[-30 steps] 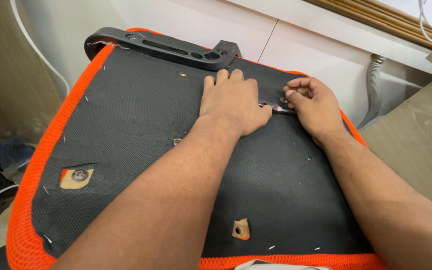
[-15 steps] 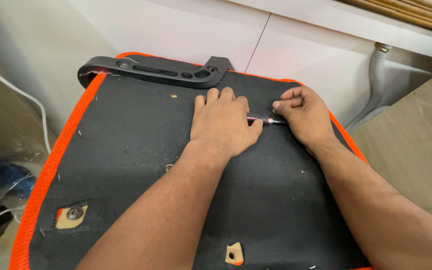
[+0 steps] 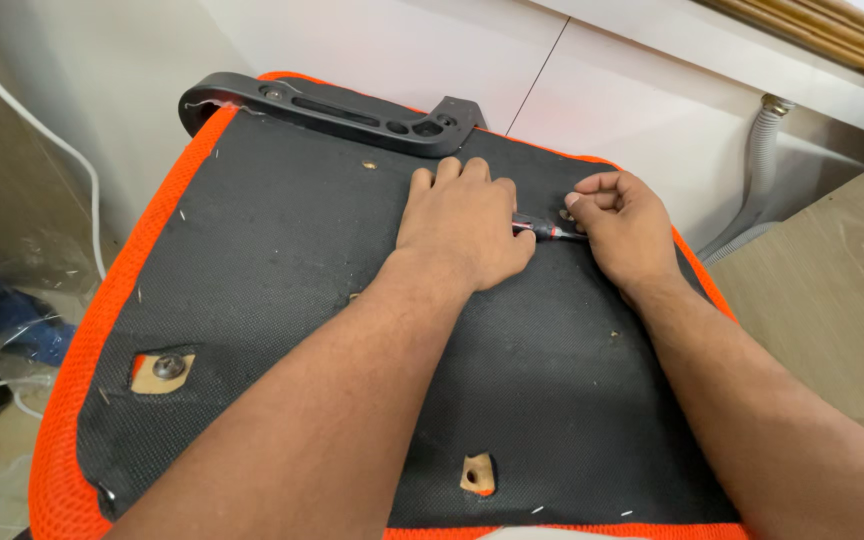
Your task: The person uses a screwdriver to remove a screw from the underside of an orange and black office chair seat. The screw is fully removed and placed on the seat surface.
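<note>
Right now I have the left hand (image 3: 464, 225) lying flat, fingers spread and relaxed, on the black fabric underside of the seat cushion (image 3: 282, 270), grasping nothing. Just beside it, toward the far right edge of the cushion, the right hand (image 3: 624, 228) is curled with its fingertips pinching a thin red-and-black tool (image 3: 549, 230), whose other end touches the left hand's thumb side. I can't make out the tool's tip. I'd judge the tool light, stiff and slim, best gripped by its handle near the right fingertips. At the cushion's far edge sits a black plastic bracket (image 3: 337, 108). Near its left edge, a screw (image 3: 167, 367) shows through a cut hole.
</note>
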